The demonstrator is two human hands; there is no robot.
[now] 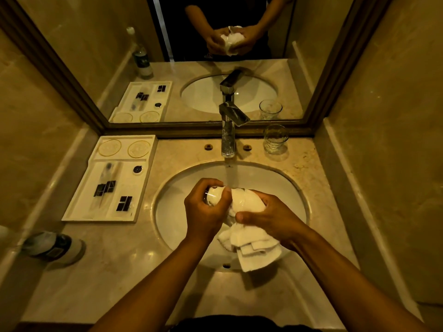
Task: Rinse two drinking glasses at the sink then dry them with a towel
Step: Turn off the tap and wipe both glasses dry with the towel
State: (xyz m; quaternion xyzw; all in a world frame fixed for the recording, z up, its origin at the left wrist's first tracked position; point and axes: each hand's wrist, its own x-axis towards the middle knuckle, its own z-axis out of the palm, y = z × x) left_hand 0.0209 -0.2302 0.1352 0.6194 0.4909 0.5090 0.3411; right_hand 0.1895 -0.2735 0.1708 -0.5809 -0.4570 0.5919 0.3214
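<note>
Over the white sink basin, my left hand grips a clear drinking glass lying on its side. A white towel is stuffed into and wrapped around the glass, and my right hand holds that towel; its loose end hangs down toward the basin's front. A second clear glass stands upright on the counter to the right of the chrome faucet. Water runs from the faucet just behind my hands.
A white amenity tray with small dark packets sits on the marble counter at the left. A plastic water bottle stands at the near left. A framed mirror backs the counter; walls close both sides.
</note>
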